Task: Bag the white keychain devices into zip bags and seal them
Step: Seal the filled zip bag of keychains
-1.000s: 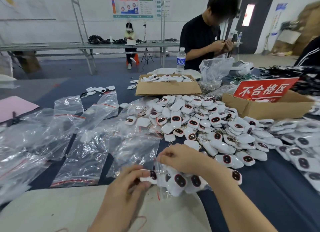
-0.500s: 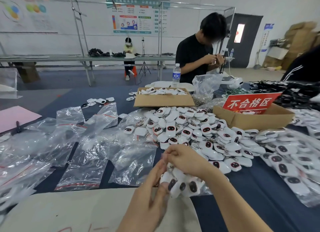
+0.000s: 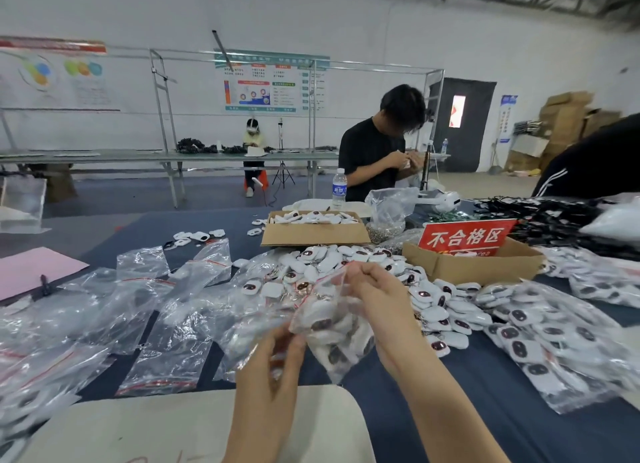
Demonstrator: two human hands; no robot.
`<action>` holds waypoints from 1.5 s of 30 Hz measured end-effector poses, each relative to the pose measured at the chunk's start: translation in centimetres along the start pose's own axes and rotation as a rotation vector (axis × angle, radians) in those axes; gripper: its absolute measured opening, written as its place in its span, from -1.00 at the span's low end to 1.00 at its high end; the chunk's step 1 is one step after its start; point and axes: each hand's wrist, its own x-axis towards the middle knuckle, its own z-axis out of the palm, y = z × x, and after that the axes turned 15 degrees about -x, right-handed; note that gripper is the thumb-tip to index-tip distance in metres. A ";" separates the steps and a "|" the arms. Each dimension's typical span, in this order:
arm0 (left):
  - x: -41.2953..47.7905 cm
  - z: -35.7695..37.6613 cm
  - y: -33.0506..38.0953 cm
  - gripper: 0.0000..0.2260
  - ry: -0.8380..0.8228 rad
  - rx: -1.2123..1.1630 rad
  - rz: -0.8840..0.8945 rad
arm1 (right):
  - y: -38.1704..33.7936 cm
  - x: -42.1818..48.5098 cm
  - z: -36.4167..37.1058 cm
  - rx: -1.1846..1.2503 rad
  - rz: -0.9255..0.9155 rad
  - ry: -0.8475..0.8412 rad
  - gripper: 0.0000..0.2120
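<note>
While left hand (image 3: 273, 362) and right hand (image 3: 381, 300) hold the filled zip bag (image 3: 332, 327) over the near edge of the surface (image 3: 485, 393), fingers clamped on its mouth, sealing looks underway; next, pinch it shut end to end.

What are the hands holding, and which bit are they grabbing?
A clear zip bag of white keychain devices. The right hand pinches its top edge; the left hand pinches its lower left edge.
</note>
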 end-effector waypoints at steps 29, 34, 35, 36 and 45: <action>0.5 -0.6 1.3 -0.82 0.016 0.015 -0.016 | 4.3 -5.1 -1.2 0.085 -0.037 0.075 -0.85; 1.6 -0.8 -2.2 -0.83 0.015 -0.085 -0.162 | 6.8 -3.3 -0.8 0.065 0.032 0.055 -0.83; 2.2 -0.8 -3.1 -0.83 0.035 -0.112 -0.205 | 7.2 -2.7 -0.5 0.062 0.058 0.044 -0.82; 2.8 -0.7 -4.0 -0.83 0.061 -0.142 -0.247 | 7.5 -2.1 -0.2 0.056 0.087 0.032 -0.80; 5.1 -0.7 -9.2 -0.72 0.113 -0.369 -0.436 | 10.6 2.4 2.7 0.150 0.342 -0.044 -0.79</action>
